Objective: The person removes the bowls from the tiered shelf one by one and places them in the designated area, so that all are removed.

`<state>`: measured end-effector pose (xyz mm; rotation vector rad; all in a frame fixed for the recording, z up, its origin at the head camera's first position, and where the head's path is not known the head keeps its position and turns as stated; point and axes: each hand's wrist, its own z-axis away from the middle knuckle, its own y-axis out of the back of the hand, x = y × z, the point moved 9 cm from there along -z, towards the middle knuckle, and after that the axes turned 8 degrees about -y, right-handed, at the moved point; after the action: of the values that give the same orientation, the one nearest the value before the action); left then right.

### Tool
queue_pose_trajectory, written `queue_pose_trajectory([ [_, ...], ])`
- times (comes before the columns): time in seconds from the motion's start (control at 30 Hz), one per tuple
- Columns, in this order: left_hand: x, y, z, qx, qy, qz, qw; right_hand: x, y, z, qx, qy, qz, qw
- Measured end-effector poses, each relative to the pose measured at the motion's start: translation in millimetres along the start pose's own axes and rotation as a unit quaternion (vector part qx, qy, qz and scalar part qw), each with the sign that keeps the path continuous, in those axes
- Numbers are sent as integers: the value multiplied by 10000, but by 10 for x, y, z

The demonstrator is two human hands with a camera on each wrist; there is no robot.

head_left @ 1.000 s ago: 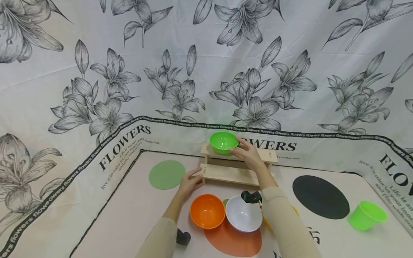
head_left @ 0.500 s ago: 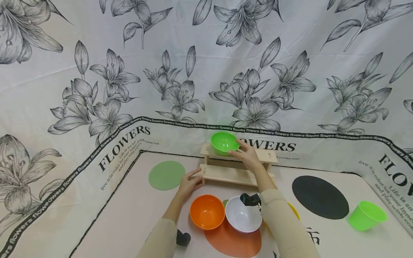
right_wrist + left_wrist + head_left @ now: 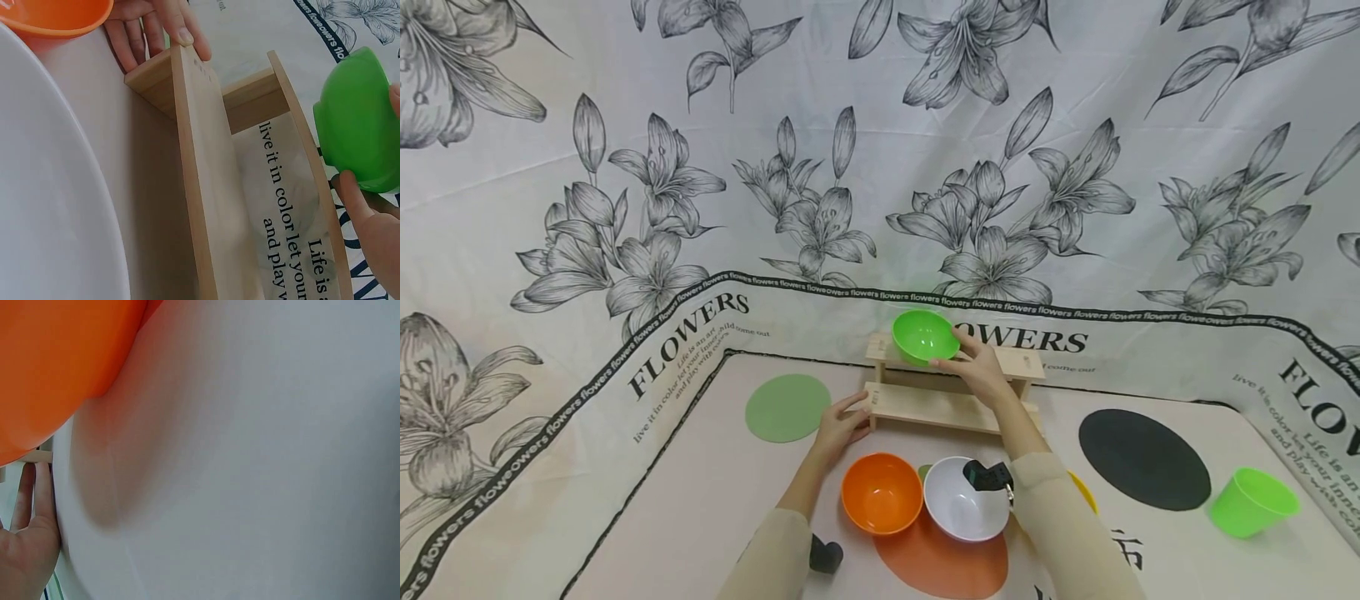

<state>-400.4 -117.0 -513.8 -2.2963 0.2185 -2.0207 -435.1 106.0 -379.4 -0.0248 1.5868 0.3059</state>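
In the head view, my right hand (image 3: 981, 367) pinches the right side of a green bowl (image 3: 921, 335) at the upper board of a small two-tier wooden shelf (image 3: 943, 406). Seen by the right wrist camera, the bowl (image 3: 356, 119) is tilted beside that board; whether its base touches the wood is unclear. My left hand (image 3: 842, 427) touches the left end of the lower board with extended fingers. The left wrist view catches part of a hand (image 3: 31, 544) with straight fingers against the wood.
An orange bowl (image 3: 882, 493) and a white bowl (image 3: 958, 504) stand side by side before the shelf. A yellow item (image 3: 1084, 493) is mostly behind the right sleeve. A green cup (image 3: 1251, 502) stands far right. Flower-printed cloth (image 3: 820, 317) rises behind the shelf.
The green bowl has shifted slightly right and toward me, and it tilts a little more, with my right hand still gripping it. My left hand stays at the shelf's end.
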Motion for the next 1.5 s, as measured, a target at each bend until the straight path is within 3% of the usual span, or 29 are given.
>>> queue_pose_trajectory([
  [0.23,3,0,4,-5,-13,-29,10000,-20,73,91,230,91,165,9996],
  [0.53,-16,3,-18,17,-13,-73,10000,-40,139,306,104,57,61,9999],
  [0.73,-9,-9,-14,20,-2,-19,10000,-6,234,492,230,124,242,9994],
  [0.97,-12,-4,4,42,1,-66,10000,64,327,721,65,370,-153,9992],
  [1.2,-1,3,24,60,-9,-62,10000,144,474,1000,137,31,261,9996],
  [1.5,-6,1,14,87,24,-109,9999,179,615,1299,227,101,640,9976],
])
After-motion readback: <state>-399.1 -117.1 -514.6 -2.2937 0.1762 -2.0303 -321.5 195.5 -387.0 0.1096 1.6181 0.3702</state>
